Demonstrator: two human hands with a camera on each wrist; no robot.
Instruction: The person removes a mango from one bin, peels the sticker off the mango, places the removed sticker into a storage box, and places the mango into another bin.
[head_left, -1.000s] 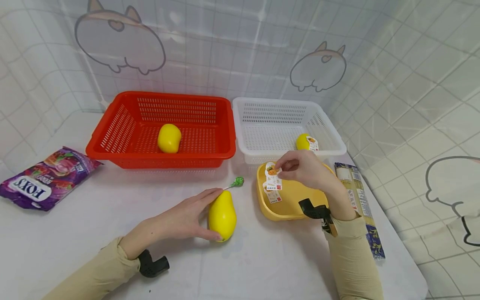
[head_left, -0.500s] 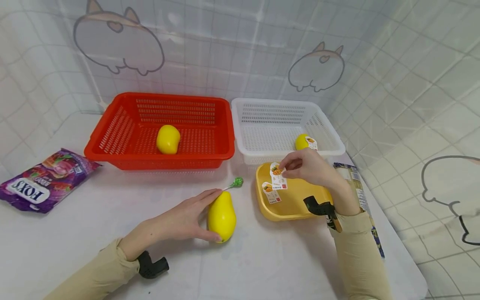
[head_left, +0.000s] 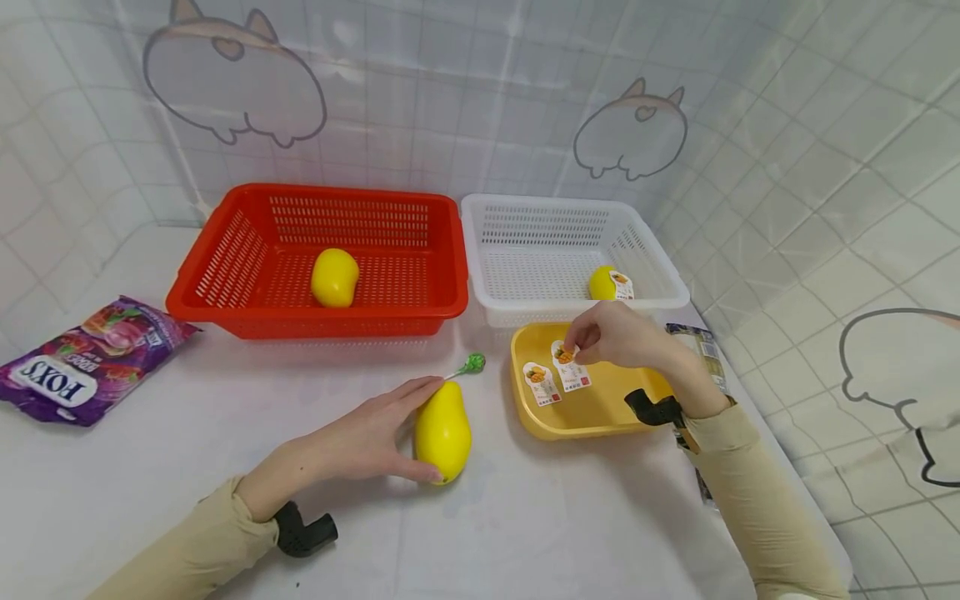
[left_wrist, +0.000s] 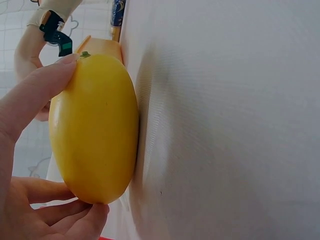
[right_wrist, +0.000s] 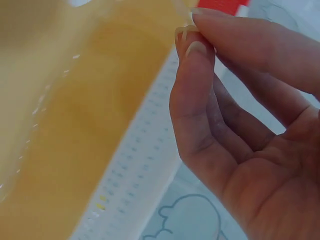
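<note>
My left hand (head_left: 367, 433) grips a yellow mango (head_left: 444, 433) lying on the white tabletop. Its thumb presses the stem end and its fingertips press the other end, as the left wrist view shows on the mango (left_wrist: 97, 130). My right hand (head_left: 618, 337) pinches a white sticker label (head_left: 573, 379) with an orange fruit picture by its top edge, over the yellow bin (head_left: 577, 432). A second label (head_left: 542, 386) of the same kind lies at the bin's left side. In the right wrist view, thumb and fingertips meet, with most of the label out of sight.
Behind stand a red basket (head_left: 352, 315) holding a mango (head_left: 335, 277) and a white basket (head_left: 525, 310) holding a labelled mango (head_left: 601, 283). A green lollipop (head_left: 474, 363) lies beyond my left hand. A purple sweets bag (head_left: 93, 358) is far left; a packet (head_left: 701, 346) is partly hidden by my right arm.
My right hand has carried the pinched label to the right, away from the second label, which now shows fully. My left hand and its mango have stayed in place.
</note>
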